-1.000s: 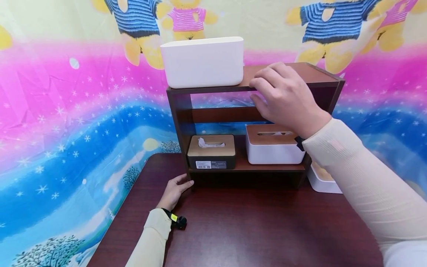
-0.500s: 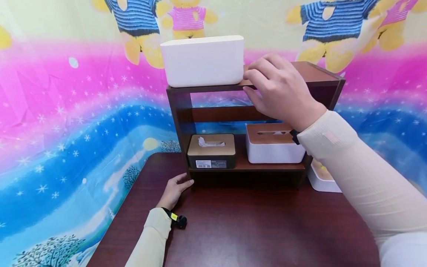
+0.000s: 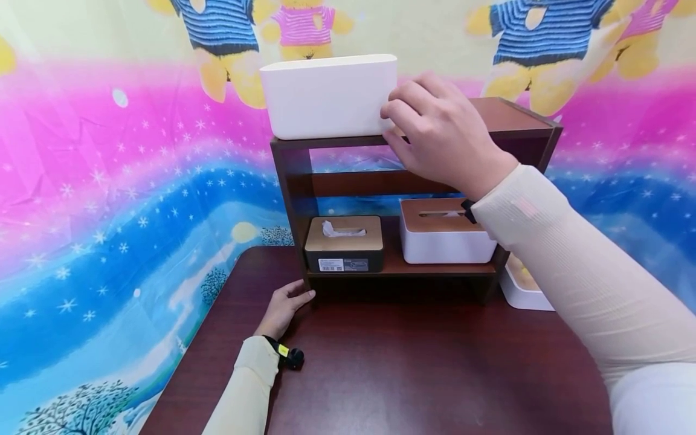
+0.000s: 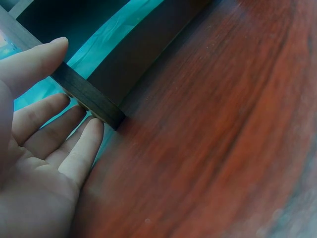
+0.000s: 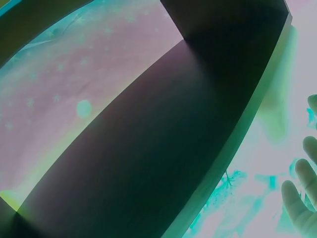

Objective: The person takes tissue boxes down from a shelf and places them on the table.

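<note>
A white open-topped box (image 3: 328, 99) stands on the left part of the top board of a brown wooden shelf (image 3: 516, 118). My right hand (image 3: 448, 130) is at the box's right end, its loosely bent fingers overlapping that edge; I cannot tell whether they touch it. In the right wrist view the right-hand fingers (image 5: 297, 198) show spread at the right side, beside the shelf board. At the shelf's lower left corner, my left hand (image 3: 283, 308) holds the side panel (image 4: 91, 99), thumb on one side and fingers on the other.
On the lower shelf board sit a black tissue box (image 3: 344, 241) with a wooden lid and a white tissue box (image 3: 448, 241) with a wooden lid. Another white box (image 3: 527, 296) lies right of the shelf on the dark red table (image 3: 408, 362). A patterned cloth (image 3: 136, 181) hangs behind.
My right hand has moved left along the shelf's top edge to the right end of the white open-topped box. My left hand stays at the side panel.
</note>
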`<control>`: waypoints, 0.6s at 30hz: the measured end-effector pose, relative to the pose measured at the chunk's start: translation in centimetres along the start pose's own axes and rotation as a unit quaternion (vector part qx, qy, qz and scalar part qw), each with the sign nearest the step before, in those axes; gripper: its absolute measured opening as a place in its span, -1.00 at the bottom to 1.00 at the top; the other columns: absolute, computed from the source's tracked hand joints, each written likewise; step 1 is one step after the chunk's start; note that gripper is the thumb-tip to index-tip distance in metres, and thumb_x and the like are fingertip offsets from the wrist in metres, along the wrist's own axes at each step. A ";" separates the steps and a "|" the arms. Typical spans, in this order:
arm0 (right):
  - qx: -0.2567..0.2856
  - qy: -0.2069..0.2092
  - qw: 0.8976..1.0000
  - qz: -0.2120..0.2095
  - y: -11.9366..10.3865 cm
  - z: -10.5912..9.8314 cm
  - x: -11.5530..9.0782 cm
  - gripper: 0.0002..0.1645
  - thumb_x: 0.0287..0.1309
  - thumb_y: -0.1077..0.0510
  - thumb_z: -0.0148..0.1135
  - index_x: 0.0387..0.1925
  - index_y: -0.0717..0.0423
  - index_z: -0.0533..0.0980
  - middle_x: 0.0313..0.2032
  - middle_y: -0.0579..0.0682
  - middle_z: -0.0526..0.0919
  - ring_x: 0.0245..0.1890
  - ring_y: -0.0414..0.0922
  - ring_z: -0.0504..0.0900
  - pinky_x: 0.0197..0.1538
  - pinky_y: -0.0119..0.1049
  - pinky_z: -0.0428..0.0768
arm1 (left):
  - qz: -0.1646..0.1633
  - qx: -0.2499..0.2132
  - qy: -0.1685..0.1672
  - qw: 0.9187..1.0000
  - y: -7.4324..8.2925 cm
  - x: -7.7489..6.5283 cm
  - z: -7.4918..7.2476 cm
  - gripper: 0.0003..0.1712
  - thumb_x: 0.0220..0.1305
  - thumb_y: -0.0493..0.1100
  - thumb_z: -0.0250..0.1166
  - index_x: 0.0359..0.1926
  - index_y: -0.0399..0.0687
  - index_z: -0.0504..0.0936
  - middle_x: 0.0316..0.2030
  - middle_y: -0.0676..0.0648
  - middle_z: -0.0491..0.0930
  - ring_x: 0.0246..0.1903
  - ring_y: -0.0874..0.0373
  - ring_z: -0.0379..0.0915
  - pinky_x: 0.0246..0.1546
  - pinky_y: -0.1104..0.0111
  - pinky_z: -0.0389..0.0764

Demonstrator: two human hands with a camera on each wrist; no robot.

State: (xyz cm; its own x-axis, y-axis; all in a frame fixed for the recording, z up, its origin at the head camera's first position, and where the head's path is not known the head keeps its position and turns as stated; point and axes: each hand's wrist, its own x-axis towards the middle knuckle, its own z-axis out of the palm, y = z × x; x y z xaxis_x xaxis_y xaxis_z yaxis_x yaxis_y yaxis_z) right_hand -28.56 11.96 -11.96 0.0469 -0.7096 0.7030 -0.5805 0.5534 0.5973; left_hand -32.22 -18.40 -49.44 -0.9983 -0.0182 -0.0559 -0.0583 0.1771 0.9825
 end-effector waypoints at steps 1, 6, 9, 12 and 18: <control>-0.001 0.000 1.000 -0.001 0.0 0.0 0.1 -0.74 0.08 0.17 0.04 -0.31 0.31 0.50 -0.31 0.17 0.54 -0.24 0.12 0.43 -0.13 -0.11 0.40 | 0.002 0.000 0.000 1.000 0.0 0.0 0.0 -0.36 0.00 0.00 0.34 0.14 -0.01 0.41 0.07 -0.01 0.39 0.13 0.08 0.20 0.06 0.11 0.28; 0.005 0.001 1.000 -0.003 0.0 0.3 0.4 -0.74 0.06 0.17 0.05 -0.30 0.32 0.50 -0.30 0.17 0.53 -0.23 0.12 0.42 -0.13 -0.10 0.38 | 0.002 -0.001 -0.001 1.000 0.0 -0.1 0.0 -0.38 0.01 -0.01 0.34 0.13 0.00 0.42 0.07 0.00 0.40 0.14 0.08 0.19 0.07 0.10 0.26; 0.016 -0.002 1.000 0.000 0.1 0.6 0.6 -0.74 0.05 0.17 0.08 -0.30 0.32 0.50 -0.29 0.17 0.53 -0.23 0.12 0.42 -0.13 -0.09 0.37 | 0.001 -0.003 0.000 1.000 0.1 0.0 0.0 -0.39 0.01 -0.01 0.34 0.12 0.01 0.43 0.05 0.01 0.41 0.13 0.10 0.19 0.08 0.12 0.26; 0.024 -0.007 1.000 0.004 0.1 0.9 0.7 -0.75 0.04 0.18 0.08 -0.30 0.31 0.50 -0.28 0.17 0.53 -0.22 0.13 0.41 -0.15 -0.07 0.38 | -0.001 -0.007 0.000 1.000 0.1 0.0 0.1 -0.40 0.00 -0.02 0.34 0.11 0.02 0.44 0.04 0.02 0.43 0.13 0.10 0.20 0.07 0.12 0.27; 0.023 -0.011 1.000 0.004 0.2 1.3 1.3 -0.74 0.05 0.16 0.06 -0.30 0.30 0.50 -0.27 0.16 0.52 -0.19 0.12 0.40 -0.16 -0.07 0.39 | 0.000 -0.013 -0.002 1.000 0.3 -0.1 0.1 -0.44 0.01 -0.05 0.34 0.09 0.03 0.46 0.01 0.02 0.45 0.12 0.11 0.21 0.06 0.12 0.28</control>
State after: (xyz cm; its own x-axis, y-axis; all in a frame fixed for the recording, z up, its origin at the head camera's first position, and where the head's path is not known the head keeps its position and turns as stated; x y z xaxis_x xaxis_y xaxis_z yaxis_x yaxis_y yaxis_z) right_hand -29.63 10.58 -11.43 0.0243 -0.7145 0.6992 -0.6180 0.5390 0.5723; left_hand -32.12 -18.27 -49.14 -0.9983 -0.0139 -0.0565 -0.0580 0.1518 0.9867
